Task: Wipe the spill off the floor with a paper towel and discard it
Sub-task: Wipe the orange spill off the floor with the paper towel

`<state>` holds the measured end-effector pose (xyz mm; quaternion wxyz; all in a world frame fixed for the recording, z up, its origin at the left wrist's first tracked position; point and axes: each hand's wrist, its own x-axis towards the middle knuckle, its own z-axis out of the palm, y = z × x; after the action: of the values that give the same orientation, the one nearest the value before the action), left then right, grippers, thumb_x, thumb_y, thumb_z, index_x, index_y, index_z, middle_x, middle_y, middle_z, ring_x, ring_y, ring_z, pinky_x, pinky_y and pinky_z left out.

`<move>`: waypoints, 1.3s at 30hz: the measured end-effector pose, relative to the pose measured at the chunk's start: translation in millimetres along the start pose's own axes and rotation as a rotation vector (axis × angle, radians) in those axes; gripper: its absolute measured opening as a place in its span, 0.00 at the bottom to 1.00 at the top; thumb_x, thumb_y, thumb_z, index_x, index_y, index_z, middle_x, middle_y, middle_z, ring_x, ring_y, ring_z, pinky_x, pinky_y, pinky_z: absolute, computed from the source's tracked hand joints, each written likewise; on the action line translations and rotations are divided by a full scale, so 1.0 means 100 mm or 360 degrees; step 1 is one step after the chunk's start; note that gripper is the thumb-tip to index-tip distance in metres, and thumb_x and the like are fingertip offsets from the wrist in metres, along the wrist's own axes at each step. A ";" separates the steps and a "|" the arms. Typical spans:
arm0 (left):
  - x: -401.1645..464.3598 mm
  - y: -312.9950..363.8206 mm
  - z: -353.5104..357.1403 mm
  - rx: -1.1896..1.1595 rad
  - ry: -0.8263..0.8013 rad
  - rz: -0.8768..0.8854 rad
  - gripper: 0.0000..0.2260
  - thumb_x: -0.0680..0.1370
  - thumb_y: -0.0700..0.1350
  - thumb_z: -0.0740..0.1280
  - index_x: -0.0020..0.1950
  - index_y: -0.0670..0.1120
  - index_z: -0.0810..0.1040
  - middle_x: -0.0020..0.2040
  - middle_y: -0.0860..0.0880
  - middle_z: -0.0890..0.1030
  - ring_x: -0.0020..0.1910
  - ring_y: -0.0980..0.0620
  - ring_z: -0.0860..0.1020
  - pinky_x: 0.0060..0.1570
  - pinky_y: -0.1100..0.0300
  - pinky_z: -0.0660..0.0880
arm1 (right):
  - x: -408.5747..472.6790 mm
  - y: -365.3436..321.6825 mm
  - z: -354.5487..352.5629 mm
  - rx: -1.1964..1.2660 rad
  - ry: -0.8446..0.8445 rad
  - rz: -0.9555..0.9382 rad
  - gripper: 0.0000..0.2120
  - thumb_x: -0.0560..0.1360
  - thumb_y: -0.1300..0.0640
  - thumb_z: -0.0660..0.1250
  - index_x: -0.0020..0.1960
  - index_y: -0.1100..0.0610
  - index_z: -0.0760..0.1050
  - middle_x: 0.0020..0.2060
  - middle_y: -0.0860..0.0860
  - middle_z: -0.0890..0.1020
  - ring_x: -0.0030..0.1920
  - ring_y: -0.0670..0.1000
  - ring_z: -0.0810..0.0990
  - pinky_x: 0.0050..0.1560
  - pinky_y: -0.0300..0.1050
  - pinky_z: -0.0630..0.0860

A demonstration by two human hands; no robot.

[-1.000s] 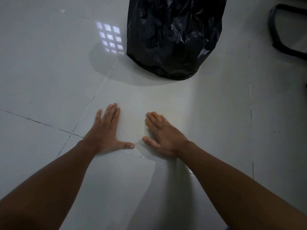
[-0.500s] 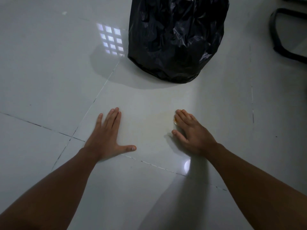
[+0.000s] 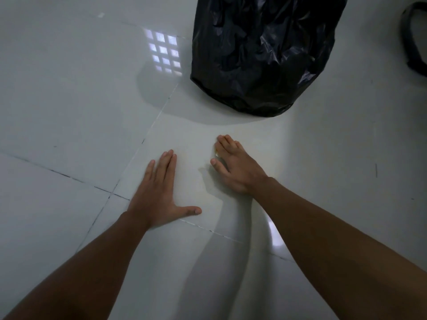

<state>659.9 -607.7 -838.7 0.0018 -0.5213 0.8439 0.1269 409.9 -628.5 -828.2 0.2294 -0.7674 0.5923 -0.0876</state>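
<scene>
**Both hands flat on the tiled floor in front of the bin bag**

The left hand [image 3: 159, 195] lies palm down on the white tiled floor [image 3: 69, 112], its fingers straight and close together and its thumb stretched out to the right along a grout line. It holds nothing. The heel of this hand sits just right of the spot where two grout lines cross.

The right hand [image 3: 233, 165] rests on the same tile, a little farther forward and apart from the left one. Its fingers are laid forward and kept together, with the thumb angled out to the left. At the fingertips, on the left edge, a small pale yellowish sliver shows, touching the floor; it may be the paper towel [image 3: 216, 150] under the hand, but it is too small and too dim to say for sure, so whether this hand presses anything cannot be told. The tile between and ahead of the two hands has a faint yellowish tint [image 3: 191, 158].

Beyond the hands stands a black plastic bin bag [image 3: 265, 54], crinkled and glossy, its base resting on the floor, well apart from the fingertips. To the left of the bag a window reflection [image 3: 165, 53] shines on the tile as a grid of bright squares. A dark curved object [image 3: 413, 42] is cut off at the upper right edge.
</scene>
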 end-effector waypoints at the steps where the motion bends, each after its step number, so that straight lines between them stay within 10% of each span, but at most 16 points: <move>1: 0.00 0.00 0.00 -0.0014 0.0003 -0.0019 0.66 0.61 0.84 0.55 0.82 0.39 0.41 0.83 0.43 0.44 0.82 0.48 0.42 0.80 0.45 0.46 | 0.02 -0.04 0.02 -0.0005 -0.0017 -0.0038 0.32 0.84 0.43 0.50 0.81 0.61 0.50 0.82 0.54 0.50 0.81 0.49 0.43 0.76 0.40 0.37; 23: 0.01 0.02 -0.02 0.0023 -0.0058 -0.0021 0.67 0.60 0.85 0.53 0.82 0.39 0.43 0.84 0.43 0.44 0.82 0.49 0.40 0.80 0.46 0.42 | -1.00 0.01 0.19 -0.0154 -0.0120 -0.0515 0.31 0.83 0.42 0.52 0.79 0.60 0.59 0.80 0.54 0.60 0.81 0.52 0.53 0.80 0.49 0.50; 39: 0.01 0.03 -0.01 0.0017 -0.0064 -0.0032 0.66 0.60 0.85 0.53 0.82 0.38 0.44 0.83 0.44 0.43 0.82 0.50 0.39 0.80 0.45 0.42 | -1.47 0.45 0.16 -0.0315 0.0337 0.0238 0.34 0.82 0.39 0.50 0.79 0.61 0.60 0.80 0.55 0.60 0.81 0.51 0.53 0.80 0.47 0.48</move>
<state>656.6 -607.8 -837.5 0.0229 -0.5271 0.8390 0.1328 335.7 -493.2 -842.3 0.0949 -0.7265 0.6743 -0.0921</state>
